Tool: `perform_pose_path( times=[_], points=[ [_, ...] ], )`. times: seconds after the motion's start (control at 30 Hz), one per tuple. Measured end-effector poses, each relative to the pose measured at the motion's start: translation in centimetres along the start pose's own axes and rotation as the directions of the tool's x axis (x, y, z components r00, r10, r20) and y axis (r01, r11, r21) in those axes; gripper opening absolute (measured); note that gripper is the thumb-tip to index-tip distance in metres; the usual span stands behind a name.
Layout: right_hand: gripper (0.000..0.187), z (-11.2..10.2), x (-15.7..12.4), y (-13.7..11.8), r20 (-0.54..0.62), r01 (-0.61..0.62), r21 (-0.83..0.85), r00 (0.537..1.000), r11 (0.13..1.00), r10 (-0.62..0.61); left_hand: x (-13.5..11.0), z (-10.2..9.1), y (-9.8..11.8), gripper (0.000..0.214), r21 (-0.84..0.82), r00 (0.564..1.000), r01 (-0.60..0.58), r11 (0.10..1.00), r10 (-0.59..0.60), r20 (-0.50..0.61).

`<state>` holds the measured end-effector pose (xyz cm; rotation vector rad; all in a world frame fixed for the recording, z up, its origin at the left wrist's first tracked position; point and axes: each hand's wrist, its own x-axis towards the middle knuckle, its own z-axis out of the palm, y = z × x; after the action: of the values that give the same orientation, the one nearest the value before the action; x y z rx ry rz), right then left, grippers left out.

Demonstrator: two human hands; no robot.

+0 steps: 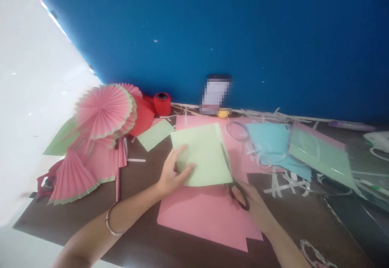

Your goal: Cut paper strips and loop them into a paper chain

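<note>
My left hand (174, 168) grips a sheet of light green paper (203, 154) at its left edge, thumb on top. In my right hand (247, 201) is a pair of scissors (243, 197) with dark handles. Their blades are at the right edge of the green sheet, where a narrow strip stands partly apart from it. Most of the blades are hidden by the paper. Beneath the green sheet lie large sheets of pink paper (206, 215) on the dark brown table (136, 231).
Pink pleated paper fans (100, 110) with green rims stand at the left, beside a red tape roll (162, 103). Blue paper (270, 142), white paper strips (285, 187) and a clear-wrapped green pack (319, 150) lie to the right. A blue panel (212, 37) rises behind.
</note>
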<state>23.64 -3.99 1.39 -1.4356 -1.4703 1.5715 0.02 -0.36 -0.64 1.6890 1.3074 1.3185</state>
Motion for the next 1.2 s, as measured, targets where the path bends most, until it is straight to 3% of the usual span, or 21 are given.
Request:
perform_pose_path(
  times=[0.5, 1.2],
  points=[
    [0.043, -0.14, -0.04, -0.11, -0.015, 0.014, -0.078, 1.000, 0.997, -0.015, -0.17, 0.14, -0.48, 0.051, -0.020, 1.000, -0.017, 1.000, 0.018, 0.022],
    [0.043, 0.16, 0.04, 0.02, -0.016, 0.008, -0.062, 1.000, 0.998, -0.009, -0.06, 0.06, -0.19, 0.050, -0.012, 1.000, 0.006, 1.000, -0.006, 0.028]
  ],
)
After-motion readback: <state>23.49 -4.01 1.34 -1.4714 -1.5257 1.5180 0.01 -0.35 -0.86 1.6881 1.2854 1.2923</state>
